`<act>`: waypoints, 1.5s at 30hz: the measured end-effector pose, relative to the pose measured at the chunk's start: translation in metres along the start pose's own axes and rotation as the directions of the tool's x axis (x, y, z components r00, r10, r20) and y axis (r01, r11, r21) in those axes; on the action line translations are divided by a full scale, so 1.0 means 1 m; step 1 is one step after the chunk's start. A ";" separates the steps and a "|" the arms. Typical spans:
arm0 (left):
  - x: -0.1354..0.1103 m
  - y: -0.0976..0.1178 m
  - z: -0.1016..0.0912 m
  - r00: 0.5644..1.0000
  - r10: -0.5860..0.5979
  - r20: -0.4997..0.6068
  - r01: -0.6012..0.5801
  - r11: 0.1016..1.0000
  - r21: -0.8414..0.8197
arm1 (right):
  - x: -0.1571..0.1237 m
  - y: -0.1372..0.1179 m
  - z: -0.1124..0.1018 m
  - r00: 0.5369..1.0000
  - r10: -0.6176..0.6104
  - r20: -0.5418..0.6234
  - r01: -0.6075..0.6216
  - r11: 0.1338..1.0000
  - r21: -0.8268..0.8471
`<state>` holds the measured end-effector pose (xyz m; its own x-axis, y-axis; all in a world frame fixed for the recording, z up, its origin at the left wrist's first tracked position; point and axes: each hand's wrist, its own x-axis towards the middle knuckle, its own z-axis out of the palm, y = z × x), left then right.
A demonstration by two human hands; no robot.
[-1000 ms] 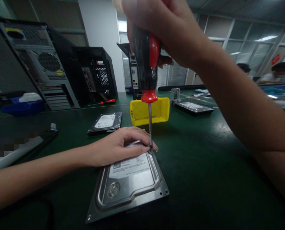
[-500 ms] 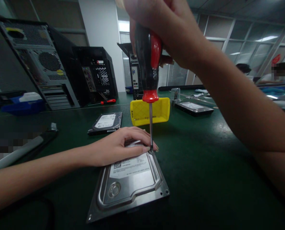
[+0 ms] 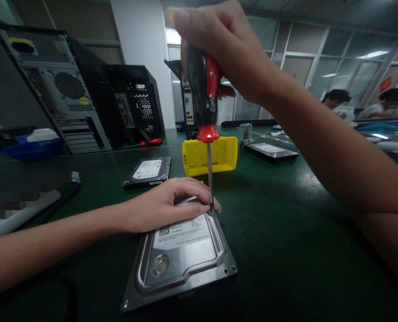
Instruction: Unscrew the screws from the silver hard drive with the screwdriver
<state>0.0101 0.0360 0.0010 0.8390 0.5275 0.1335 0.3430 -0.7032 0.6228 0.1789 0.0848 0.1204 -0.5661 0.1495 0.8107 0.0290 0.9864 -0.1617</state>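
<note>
A silver hard drive (image 3: 180, 259) lies on the dark green table (image 3: 286, 232) in front of me. My left hand (image 3: 167, 203) rests on the drive's far end, fingers curled, fingertips steadying the screwdriver's shaft at the far right corner. My right hand (image 3: 225, 44) is closed round the red and black handle of a screwdriver (image 3: 205, 107) held upright. Its tip stands on the drive's far right corner.
A yellow bin (image 3: 208, 155) stands just behind the drive. Two more hard drives (image 3: 148, 171) (image 3: 270, 151) lie further back. Open computer cases (image 3: 51, 85) (image 3: 135, 103) line the back left, with a small red screwdriver (image 3: 151, 142) beside them. People sit at the far right.
My right hand has turned a little on the screwdriver handle and sits slightly lower. The left hand and the drive have stayed put.
</note>
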 end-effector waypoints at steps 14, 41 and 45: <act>0.001 -0.001 0.001 0.999 0.032 -0.013 -0.032 0.999 0.026 | -0.004 0.009 -0.003 0.997 0.077 0.027 -0.077 0.997 0.002; -0.001 -0.003 0.001 1.000 0.020 -0.008 -0.020 1.000 0.021 | -0.001 0.000 -0.009 1.000 0.023 -0.019 -0.025 0.994 -0.104; -0.001 -0.002 0.001 0.999 0.034 -0.011 -0.033 0.999 0.028 | -0.001 -0.001 -0.009 0.999 0.043 -0.021 -0.045 0.992 -0.118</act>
<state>0.0089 0.0364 -0.0012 0.8455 0.5086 0.1625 0.3265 -0.7333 0.5964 0.1864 0.0846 0.1247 -0.5469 0.1927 0.8147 0.1513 0.9799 -0.1303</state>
